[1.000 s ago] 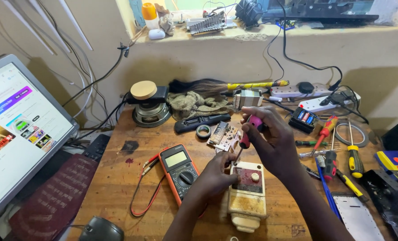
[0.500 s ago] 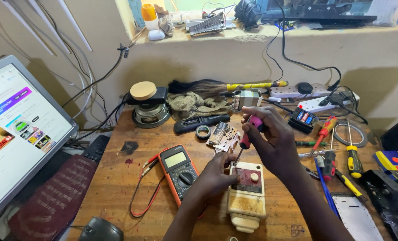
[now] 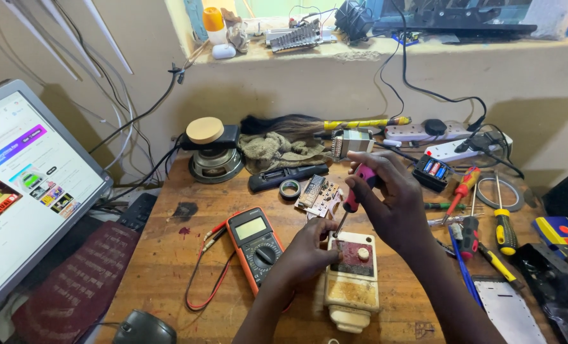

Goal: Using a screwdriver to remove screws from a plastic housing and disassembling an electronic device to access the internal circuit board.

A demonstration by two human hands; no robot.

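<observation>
Head view: right hand drives pink-handled screwdriver into cream device

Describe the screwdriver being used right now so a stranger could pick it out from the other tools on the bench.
Start at the wooden workbench and find the cream, box-shaped device with a dark red panel near its front edge. The right hand holds a pink-handled screwdriver tip-down at that device's top corner. The other screwdrivers lie flat to the right, with red or yellow handles.

Two bare forearms, no sleeves, no gloves
</observation>
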